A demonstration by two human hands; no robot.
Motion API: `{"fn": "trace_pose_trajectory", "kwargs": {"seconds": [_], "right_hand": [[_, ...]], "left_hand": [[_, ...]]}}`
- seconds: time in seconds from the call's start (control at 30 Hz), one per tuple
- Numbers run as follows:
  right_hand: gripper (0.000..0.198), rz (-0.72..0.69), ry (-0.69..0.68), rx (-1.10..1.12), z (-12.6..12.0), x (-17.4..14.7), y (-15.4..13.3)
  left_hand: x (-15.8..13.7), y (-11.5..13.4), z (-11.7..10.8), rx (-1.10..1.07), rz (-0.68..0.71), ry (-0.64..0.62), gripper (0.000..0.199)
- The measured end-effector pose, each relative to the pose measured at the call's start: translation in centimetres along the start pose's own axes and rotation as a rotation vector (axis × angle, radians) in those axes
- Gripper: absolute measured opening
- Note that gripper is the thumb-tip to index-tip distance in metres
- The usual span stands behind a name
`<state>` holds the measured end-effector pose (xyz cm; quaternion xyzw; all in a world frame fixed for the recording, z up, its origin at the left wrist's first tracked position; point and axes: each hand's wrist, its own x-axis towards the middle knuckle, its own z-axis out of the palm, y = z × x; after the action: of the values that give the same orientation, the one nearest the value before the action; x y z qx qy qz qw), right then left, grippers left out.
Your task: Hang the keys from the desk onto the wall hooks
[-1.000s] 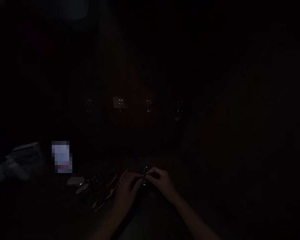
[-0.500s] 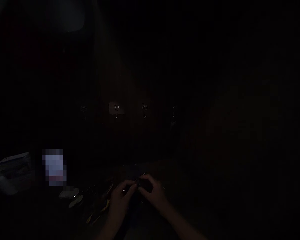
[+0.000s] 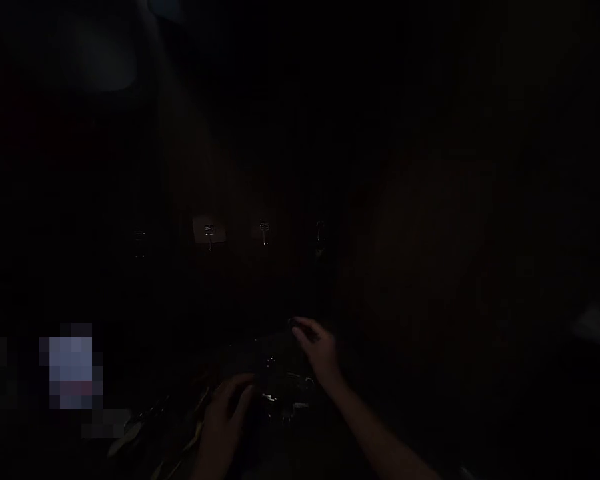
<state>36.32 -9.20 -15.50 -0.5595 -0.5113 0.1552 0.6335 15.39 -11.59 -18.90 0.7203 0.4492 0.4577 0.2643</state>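
The scene is very dark. My right hand is raised forward of the work area. Its thumb and forefinger are pinched at a small dark thing that I cannot make out. Lower and to the left, my left hand has its thumb and fingers apart, and nothing shows between them. Between and below the hands lies an object with shiny edges, its kind lost in the dark. Close to the left hand's outer side are yellow-handled tools, partly blocked by that hand.
Metal clips with hooks hang in a row at the back, one on a pale card. A bright pixelated patch is at left, with a pale flat object below it. Blurred shiny shapes show at far right.
My hands were together at the centre; they have parted. The right moved up and right, the left down and left. The view has turned right, and the shiny-edged object now shows.
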Motion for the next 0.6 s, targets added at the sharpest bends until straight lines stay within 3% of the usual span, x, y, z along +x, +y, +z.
{"fn": "trace_pose_trajectory", "kwargs": {"seconds": [0.1, 0.27, 0.4, 0.6], "right_hand": [[0.034, 0.018, 0.201, 0.021, -2.2, 4.6, -1.8], [0.039, -0.139, 0.384, 0.006, -4.6, 11.3, -5.5], [0.032, -0.205, 0.405, -0.079, -5.0, 14.0, -7.0], [0.029, -0.22, 0.33, -0.158, -5.0, 14.8, -5.7]], "left_hand": [[-0.3, -0.9, -0.3, 0.101, 0.076, 0.002, 0.024], [-0.3, -1.7, -0.5, 0.208, 0.191, -0.05, 0.022], [0.0, -1.5, -0.6, 0.249, 0.206, -0.099, 0.022], [-0.1, -1.3, -0.6, 0.265, 0.235, -0.056, 0.02]]}}
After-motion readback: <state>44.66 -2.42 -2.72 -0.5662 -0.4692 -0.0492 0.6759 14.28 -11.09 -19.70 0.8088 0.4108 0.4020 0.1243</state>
